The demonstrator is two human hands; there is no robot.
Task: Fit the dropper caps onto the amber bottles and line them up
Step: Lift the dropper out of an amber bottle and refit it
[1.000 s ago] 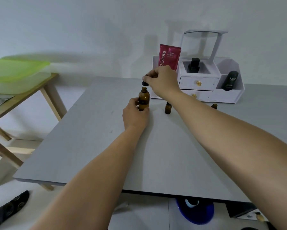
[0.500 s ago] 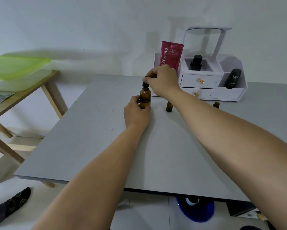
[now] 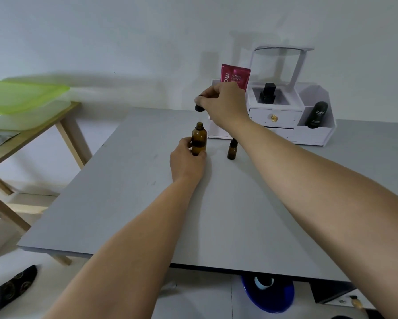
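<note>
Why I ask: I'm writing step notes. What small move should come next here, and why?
Probably lower the right hand straight down until the black cap seats on the open neck of the amber bottle. The cap hangs just above that uncapped mouth, roughly in line, and the left hand grips the bottle upright on the table.

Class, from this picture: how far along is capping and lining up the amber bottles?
Done: the small amber bottle appears capped. In hand: the left hand grips the large amber bottle, neck open; the right hand holds the dropper cap above it. Left: fitting that cap, lining up.
</note>
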